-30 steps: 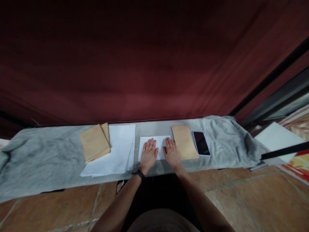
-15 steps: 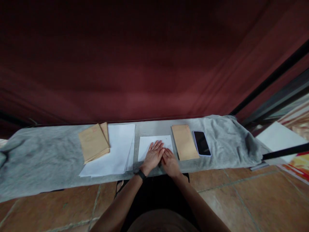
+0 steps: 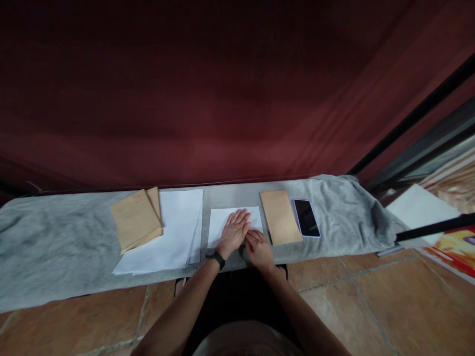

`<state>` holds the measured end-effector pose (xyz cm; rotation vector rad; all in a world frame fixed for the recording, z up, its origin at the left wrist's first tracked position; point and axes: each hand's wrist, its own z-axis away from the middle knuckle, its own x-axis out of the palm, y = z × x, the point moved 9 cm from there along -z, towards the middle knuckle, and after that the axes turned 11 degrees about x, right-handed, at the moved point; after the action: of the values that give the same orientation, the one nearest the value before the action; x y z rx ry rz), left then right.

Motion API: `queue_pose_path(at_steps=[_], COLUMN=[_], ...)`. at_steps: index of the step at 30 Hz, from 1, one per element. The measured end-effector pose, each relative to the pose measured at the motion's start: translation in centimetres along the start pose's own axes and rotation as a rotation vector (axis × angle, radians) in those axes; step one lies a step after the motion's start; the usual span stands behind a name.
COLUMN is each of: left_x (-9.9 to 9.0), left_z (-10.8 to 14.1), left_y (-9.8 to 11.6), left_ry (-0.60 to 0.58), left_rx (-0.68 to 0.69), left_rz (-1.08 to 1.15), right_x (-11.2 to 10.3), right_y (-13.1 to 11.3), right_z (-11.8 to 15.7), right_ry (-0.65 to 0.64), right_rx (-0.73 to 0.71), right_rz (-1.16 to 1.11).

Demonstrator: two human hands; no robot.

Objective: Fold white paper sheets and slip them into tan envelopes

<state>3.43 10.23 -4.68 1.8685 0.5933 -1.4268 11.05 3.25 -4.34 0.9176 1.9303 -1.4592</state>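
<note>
A white sheet of paper [image 3: 215, 228], seemingly folded, lies flat on the grey cloth in front of me. My left hand [image 3: 233, 231] rests palm down on its middle, fingers stretched out; a dark band circles that wrist. Close against it, my right hand [image 3: 259, 248] has its fingers curled in at the paper's near right part. Whatever those fingertips may hold is hidden beneath the hand. Just right of the paper lie brown envelopes [image 3: 281, 217]. To the left is a stack of larger white sheets [image 3: 178, 237], partly covered by more brown envelopes [image 3: 136, 220].
A phone [image 3: 307, 218] with a pale purple edge lies right of the envelopes. The grey cloth [image 3: 55, 242] covers a long narrow surface against a dark red backdrop [image 3: 230, 123]. Black bars [image 3: 430, 230] and a white board [image 3: 421, 210] stand at the right, above floor tiles [image 3: 389, 301].
My right hand's fingers, earlier laid flat beside the left hand, are now curled in and slightly nearer to me. My left hand stays flat on the paper. The view has shifted slightly.
</note>
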Motion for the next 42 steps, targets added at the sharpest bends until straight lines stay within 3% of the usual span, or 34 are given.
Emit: queue_pose_path(at_steps=[18, 29, 42], left_x=[-1.1, -1.6, -1.9], left_z=[2.1, 4.1, 6.5], left_y=[-4.2, -4.6, -3.7], left_ry=[0.070, 0.110, 0.145], left_rx=[-0.194, -0.284, -0.283], left_rz=[-0.213, -0.199, -0.219], right_x=[0.0, -0.1, 0.2], right_y=[0.0, -0.1, -0.2], right_z=[0.0, 0.0, -0.9], right_ry=[-0.030, -0.032, -0.024], right_rx=[0.003, 0.014, 0.006], right_rz=[-0.015, -0.024, 0.004])
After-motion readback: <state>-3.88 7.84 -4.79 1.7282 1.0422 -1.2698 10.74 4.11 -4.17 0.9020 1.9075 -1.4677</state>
